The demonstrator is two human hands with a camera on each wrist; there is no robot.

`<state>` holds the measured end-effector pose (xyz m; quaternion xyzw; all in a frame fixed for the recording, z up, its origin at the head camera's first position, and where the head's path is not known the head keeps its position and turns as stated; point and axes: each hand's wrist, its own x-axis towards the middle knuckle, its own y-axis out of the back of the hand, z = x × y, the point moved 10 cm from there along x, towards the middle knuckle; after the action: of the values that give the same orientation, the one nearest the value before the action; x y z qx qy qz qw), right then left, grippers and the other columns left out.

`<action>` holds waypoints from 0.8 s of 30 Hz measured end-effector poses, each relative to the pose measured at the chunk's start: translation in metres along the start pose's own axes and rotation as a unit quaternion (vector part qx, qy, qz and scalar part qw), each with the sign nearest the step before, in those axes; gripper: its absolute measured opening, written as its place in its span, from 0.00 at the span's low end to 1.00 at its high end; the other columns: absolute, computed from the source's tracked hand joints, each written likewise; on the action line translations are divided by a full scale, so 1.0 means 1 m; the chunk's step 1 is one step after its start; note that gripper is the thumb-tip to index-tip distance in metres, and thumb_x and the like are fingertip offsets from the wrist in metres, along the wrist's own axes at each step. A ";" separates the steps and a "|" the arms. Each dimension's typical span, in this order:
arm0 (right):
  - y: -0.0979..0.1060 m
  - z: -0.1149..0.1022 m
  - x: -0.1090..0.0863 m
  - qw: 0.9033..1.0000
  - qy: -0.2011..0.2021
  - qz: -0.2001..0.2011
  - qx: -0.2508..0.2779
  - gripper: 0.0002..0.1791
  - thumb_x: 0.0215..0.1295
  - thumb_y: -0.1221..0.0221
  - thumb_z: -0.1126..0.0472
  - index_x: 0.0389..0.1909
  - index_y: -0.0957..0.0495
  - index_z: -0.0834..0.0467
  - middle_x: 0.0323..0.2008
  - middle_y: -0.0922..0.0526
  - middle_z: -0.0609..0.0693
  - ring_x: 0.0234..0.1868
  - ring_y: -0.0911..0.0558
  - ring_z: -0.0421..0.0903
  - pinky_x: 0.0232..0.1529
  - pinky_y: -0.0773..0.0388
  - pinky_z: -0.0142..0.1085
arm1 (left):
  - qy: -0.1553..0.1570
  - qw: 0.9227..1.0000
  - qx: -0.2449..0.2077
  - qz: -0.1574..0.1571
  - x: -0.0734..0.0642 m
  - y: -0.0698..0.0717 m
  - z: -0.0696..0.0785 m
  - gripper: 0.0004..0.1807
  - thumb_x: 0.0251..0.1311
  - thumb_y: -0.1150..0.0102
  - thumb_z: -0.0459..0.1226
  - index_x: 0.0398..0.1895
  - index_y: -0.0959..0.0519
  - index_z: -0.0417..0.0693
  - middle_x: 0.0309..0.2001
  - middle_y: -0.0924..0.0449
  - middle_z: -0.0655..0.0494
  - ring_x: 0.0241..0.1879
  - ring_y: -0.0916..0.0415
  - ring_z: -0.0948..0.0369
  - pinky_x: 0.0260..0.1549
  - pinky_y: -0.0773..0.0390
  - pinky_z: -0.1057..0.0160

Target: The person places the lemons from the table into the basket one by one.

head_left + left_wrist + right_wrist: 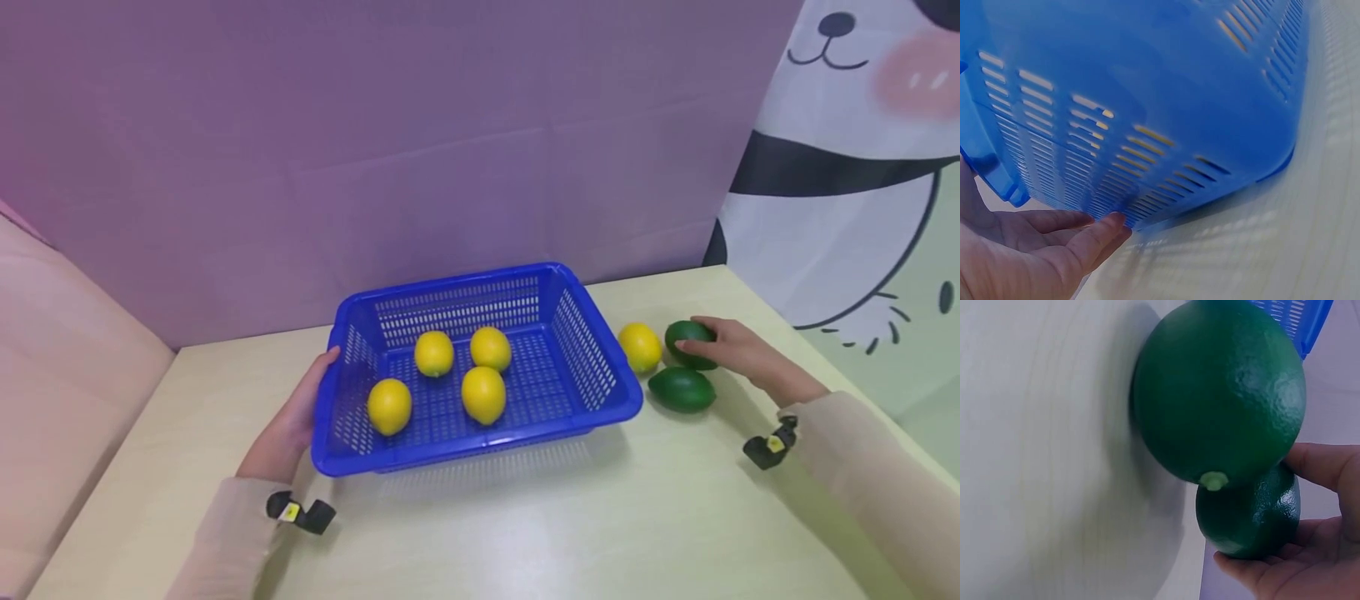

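At the right, my right hand (731, 346) holds a glossy dark green oval fruit (1247, 515), thumb on one side and fingers on the other. Just in front of it on the table lies a second dark green oval fruit (682, 390), its pale stem end showing in the right wrist view. Beside these is a lemon (641, 347). Several more lemons (483, 395) lie in a blue plastic basket (480, 452). My left hand (300, 404) rests against the basket's left side, its fingers (1094, 240) extended along the slotted wall under the rim.
The basket stands on a pale wooden table (487, 533), near the purple cloth (450, 167) at the back. A pinkish panel (67, 400) borders the left side. A panda-print wall covering (832, 217) is beyond the table's right edge.
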<state>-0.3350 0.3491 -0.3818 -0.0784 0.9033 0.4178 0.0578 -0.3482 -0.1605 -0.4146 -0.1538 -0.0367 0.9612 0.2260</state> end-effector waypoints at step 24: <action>0.020 -0.015 -0.003 1.000 0.000 0.016 0.002 0.36 0.71 0.50 0.51 0.65 0.46 0.75 0.54 0.30 0.72 0.49 0.28 0.59 0.48 0.27 0.47 | -0.004 1.000 -0.002 -0.004 0.000 -0.001 0.000 0.44 0.67 0.76 0.62 0.74 0.65 0.43 0.59 0.34 0.53 0.49 0.28 0.65 0.50 0.28 0.63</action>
<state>-0.3366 0.3506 -0.3567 -0.0634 0.9054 0.4167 0.0512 -0.3484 -0.1597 -0.4146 -0.1498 -0.0403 0.9610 0.2290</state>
